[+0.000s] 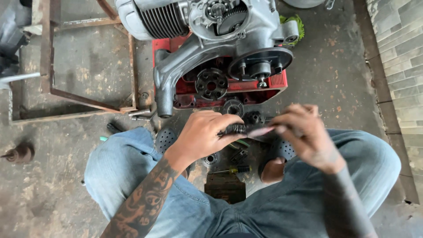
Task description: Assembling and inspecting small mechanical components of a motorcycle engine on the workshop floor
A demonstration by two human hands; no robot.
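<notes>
My left hand [203, 133] is closed around a small dark ribbed metal part [238, 128] held above my knees. My right hand [304, 131] is blurred and pinches a thin reddish tool [261, 131] whose tip meets that part. Just beyond both hands a grey scooter engine [207, 39] rests on a red tray [277, 81], its round clutch plate [260, 64] facing me. A black perforated disc [211, 83] lies in the tray.
Small black round parts [233, 107] lie on the concrete floor between the tray and my knees. A screwdriver [233, 169] and a dark block [225, 187] lie between my legs. A rusty metal frame [88, 102] stands at left, a tiled wall [398, 53] at right.
</notes>
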